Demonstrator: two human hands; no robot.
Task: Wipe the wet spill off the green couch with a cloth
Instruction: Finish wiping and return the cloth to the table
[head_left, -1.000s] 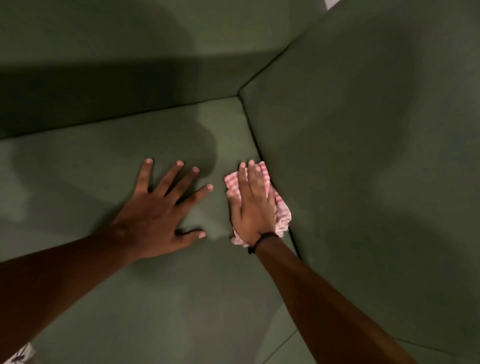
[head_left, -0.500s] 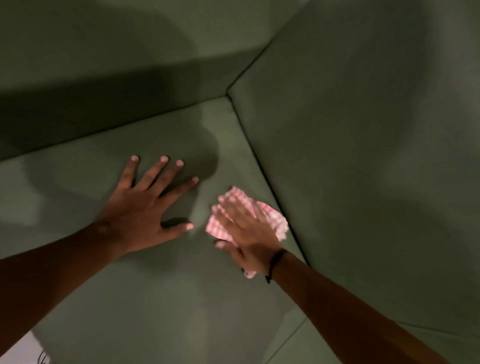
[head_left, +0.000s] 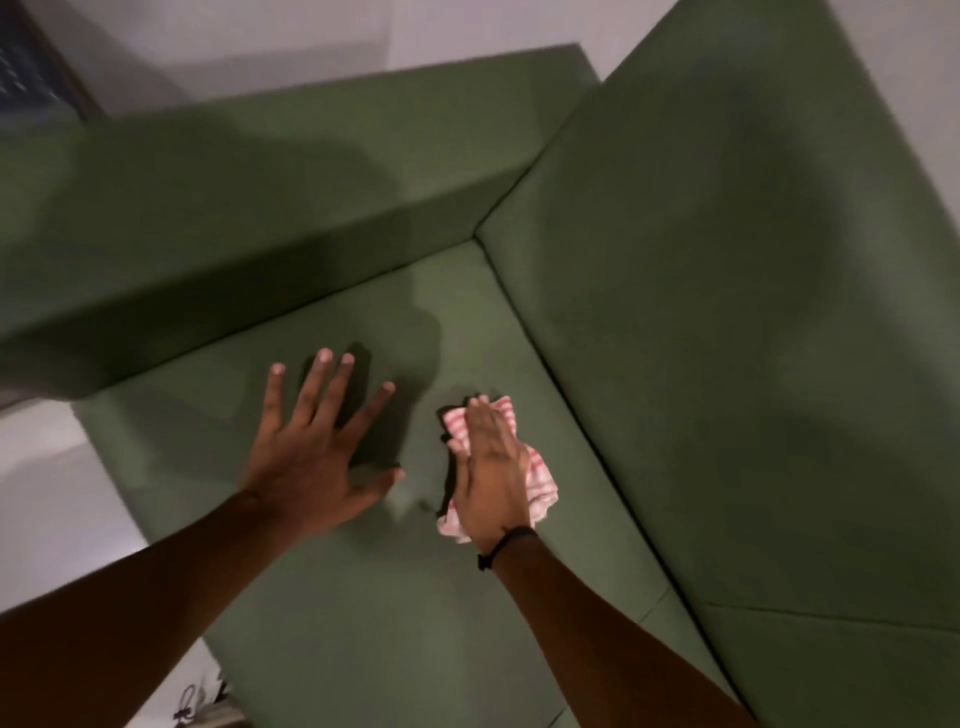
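From the camera on my head, I look down into the corner of a green couch, where the seat meets the backrest on my right and a low armrest runs across the far side.

My right hand lies flat, palm down, on a pink and white checked cloth, pressing it onto the seat cushion. The fingers are stretched out over the cloth rather than curled round it, so this is a press and not a clenched grip. The cloth is bunched under my palm and shows at my fingertips and along the right side of my hand. It sits near the seam below the backrest, but not touching it. A dark band circles my right wrist.

My left hand is just beside it, open with the fingers spread, holding nothing. I cannot tell whether it rests on the cushion or hovers just over it.

I judge the wiping to be under way. The picture is dim and slightly blurred, and I cannot make out a wet patch on the fabric, so I cannot say how much of the spill is left.
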